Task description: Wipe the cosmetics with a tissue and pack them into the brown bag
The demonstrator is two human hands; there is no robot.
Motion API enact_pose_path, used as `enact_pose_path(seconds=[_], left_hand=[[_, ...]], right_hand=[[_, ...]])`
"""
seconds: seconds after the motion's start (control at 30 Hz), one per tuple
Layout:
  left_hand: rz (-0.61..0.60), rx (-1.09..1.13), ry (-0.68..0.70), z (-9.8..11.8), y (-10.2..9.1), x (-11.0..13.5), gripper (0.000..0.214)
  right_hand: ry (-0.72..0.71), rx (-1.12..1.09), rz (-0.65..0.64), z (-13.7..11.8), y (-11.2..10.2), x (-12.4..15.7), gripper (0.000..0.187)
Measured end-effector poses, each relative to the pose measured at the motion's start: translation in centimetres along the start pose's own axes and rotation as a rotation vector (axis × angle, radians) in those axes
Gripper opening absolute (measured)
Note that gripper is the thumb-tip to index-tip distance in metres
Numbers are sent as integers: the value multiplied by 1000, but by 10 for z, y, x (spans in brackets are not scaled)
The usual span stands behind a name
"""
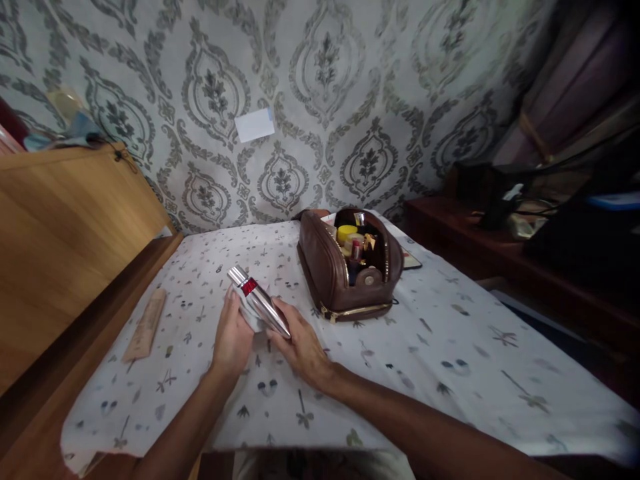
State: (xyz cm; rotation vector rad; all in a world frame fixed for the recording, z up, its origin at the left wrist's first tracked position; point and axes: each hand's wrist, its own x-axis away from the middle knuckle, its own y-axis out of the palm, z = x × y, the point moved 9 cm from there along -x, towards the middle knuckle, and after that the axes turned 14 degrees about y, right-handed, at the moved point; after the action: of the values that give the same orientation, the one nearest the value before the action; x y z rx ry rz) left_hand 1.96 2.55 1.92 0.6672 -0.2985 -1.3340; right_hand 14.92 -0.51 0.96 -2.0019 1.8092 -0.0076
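A shiny silver cosmetic bottle (265,308) with a red band lies slantwise between my hands, above the tablecloth. Its lower end is gripped by my right hand (303,347), thumb and fingers on either side. My left hand (234,333) is closed around a pale, crumpled cloth or tissue (253,315), pressed to the bottle's underside near the silver cap. To the right of my hands stands a brown toiletry bag (320,267), unzipped at the top. Inside show a yellow-lidded jar (347,233), a red-topped tube (356,250) and other small cosmetics.
A beige squeeze tube (147,325) lies at the left on the patterned white tablecloth (200,267). A wooden board (65,227) rises along the left edge. Behind is a patterned wall with a white card (255,125). A dark red shelf (435,220) with cables stands at right.
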Motion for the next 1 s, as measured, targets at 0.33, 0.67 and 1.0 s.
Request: enact_pose_path(seconds=[0.33,0.67,1.0], left_hand=[[62,-91,-28,4,-3,-5,35],[143,64,16,23,-6,-35,15],[-59,100,-105,2,16,-7,35]], right_hand=[[47,-151,-38,-4,-1,-1,51],[561,-818,-465,20,38,-1,58],[725,-1149,-698,16,53,5,51]])
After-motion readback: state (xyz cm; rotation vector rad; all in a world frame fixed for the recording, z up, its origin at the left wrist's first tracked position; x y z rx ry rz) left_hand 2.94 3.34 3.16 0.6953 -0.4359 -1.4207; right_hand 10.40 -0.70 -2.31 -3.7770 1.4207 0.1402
